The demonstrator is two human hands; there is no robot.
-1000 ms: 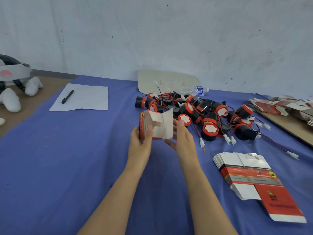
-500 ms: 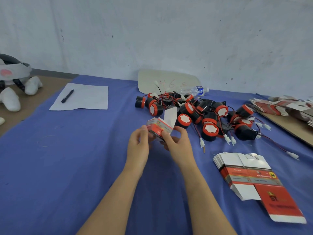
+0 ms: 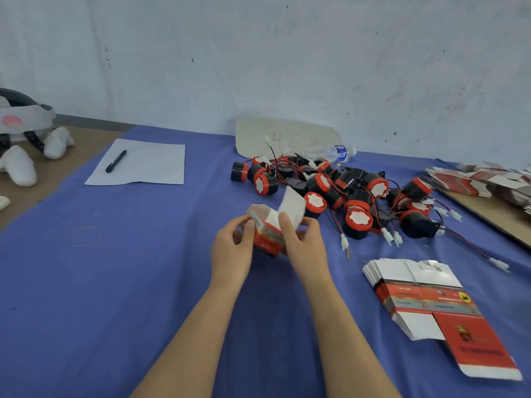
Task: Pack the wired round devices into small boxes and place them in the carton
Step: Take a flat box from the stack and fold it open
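- Broadly, the blue-covered tabletop (image 3: 115, 282) ran under everything, with the small box (image 3: 268, 237) held just above its middle.
- Behind and to the right of the small box lay the pile of wired round devices (image 3: 356, 196), black with red caps, their leads and white plugs trailing out; the nearest device sat just beyond the box's raised flap (image 3: 291, 206).
- Right of the small box and nearer the person, a fanned stack of flat boxes (image 3: 425, 297) rested on the cloth.
- Far left of the small box and behind it lay a white sheet of paper (image 3: 149, 165).
- The left hand (image 3: 232, 251) gripped the small box's left side, thumb and fingers curled round it.
- The right hand (image 3: 307, 248) gripped its right side, thumb pressed at the open top by the flap.
- The small box itself stood tilted, top open, nothing visible inside.
- Well behind the small box, a water bottle (image 3: 330, 153) lay on its side.
- On the paper rested a black pen (image 3: 115, 161).
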